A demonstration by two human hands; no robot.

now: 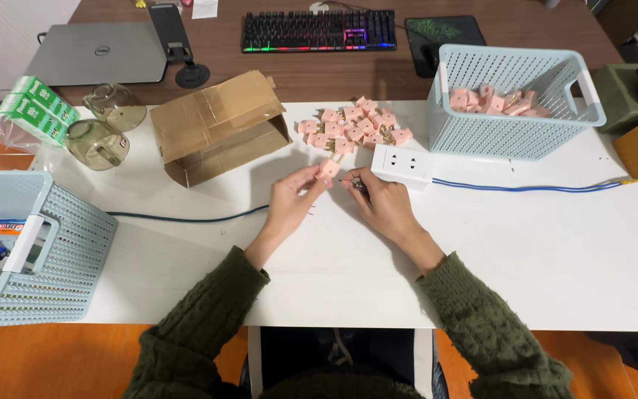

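Green-sleeved left hand (289, 198) pinches a pink plug (328, 169) in its grip; right hand (382, 199), grip unclear, nears it.

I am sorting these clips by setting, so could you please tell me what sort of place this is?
Probably a home office or small workroom used for hand assembly: a white table with a pile of pink plugs, a lit keyboard and a closed laptop on the brown desk behind.

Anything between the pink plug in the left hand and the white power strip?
Nothing visible. The left hand holds the pink plug just left of the white power strip, with bare table between them. The right hand sits below that gap, not in it. The pile of pink plugs lies behind.
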